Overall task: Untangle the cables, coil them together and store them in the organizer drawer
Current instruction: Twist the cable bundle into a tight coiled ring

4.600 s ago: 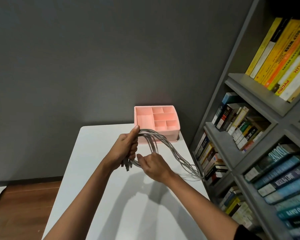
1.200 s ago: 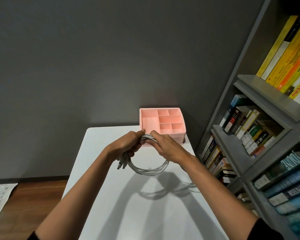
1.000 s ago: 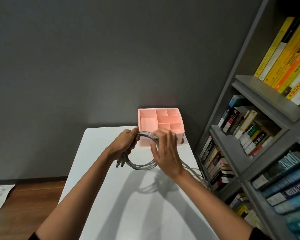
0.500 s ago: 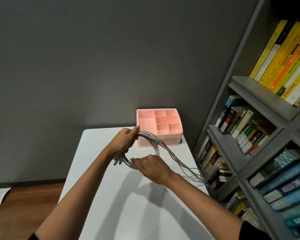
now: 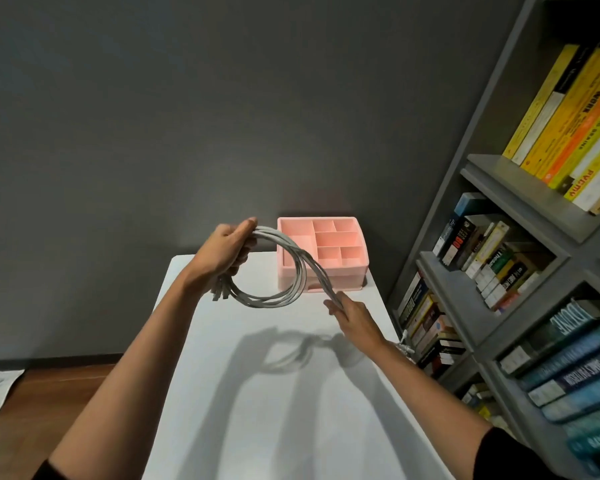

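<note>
While the left hand [image 5: 227, 252] is raised above the far part of the desk [image 5: 257, 403], its fingers and thumb are clenched round the top of a loop of grey cables [image 5: 293, 289], which hangs below it in the air as a round coil of several strands. Short cable ends with plugs [image 5: 219, 293] stick out beneath that hand, at the coil's left side. From the top of the coil a bundle of strands slants down to the right, crossing in front of the pink organizer [image 5: 343, 276], and runs into the right hand [image 5: 355, 317], which grasps it between thumb and fingers low over the desk; how tightly it grips cannot be told. A bit of pale cable shows again at the desk's right edge, behind the right forearm. The organizer stands at the far right corner of the desk, against the grey wall [image 5: 187, 116], and its open compartments hold nothing that can be seen. Both hands and the coil cast shadows on the white desk. A grey bookshelf [image 5: 492, 174] packed with books [image 5: 568, 116] stands just to the right.
</note>
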Tool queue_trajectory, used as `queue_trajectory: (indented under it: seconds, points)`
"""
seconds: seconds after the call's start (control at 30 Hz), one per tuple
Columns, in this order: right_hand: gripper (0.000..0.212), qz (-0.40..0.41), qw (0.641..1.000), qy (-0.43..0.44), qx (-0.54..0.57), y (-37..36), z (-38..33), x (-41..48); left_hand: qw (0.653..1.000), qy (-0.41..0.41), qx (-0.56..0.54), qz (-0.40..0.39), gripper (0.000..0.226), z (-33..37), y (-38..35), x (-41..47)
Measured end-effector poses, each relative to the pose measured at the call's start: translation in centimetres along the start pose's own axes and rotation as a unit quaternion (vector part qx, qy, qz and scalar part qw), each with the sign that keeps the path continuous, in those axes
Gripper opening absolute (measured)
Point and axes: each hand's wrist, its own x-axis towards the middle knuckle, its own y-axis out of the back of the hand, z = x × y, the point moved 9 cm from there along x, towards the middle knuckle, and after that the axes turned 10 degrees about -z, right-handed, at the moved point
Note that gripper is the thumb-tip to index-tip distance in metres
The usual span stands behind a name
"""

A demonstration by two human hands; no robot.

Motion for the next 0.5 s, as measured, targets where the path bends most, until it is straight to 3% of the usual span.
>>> queue_trajectory:
  seconds: [0.07,0.2,0.3,0.4,0.5]
  points:
    - [0.01,-0.027,0.998,-0.037,0.041,-0.3,1.4,-0.1,1.0,-0.011,-0.012,-0.006,0.05,0.5,0.2,-0.2]
    - [0.038,-0.072,0.99,-0.119,0.037,-0.7,4.2,-0.8,0.995,-0.023,-0.089,0.024,0.05,0.9,1.6,-0.8]
    - [0.04,-0.089,0.982,-0.162,0.028,-0.6,5.9,-1.3,0.992,-0.041,-0.111,0.048,0.057,1.5,3.3,-1.0]
    - [0.043,-0.079,0.982,-0.174,0.003,-0.5,6.1,-0.8,0.993,-0.037,-0.099,0.051,0.061,1.3,3.6,-1.2]
    - [0.043,-0.043,0.981,-0.181,0.054,-0.4,5.7,-0.1,0.992,-0.026,-0.109,0.054,0.053,0.5,3.2,-1.4]
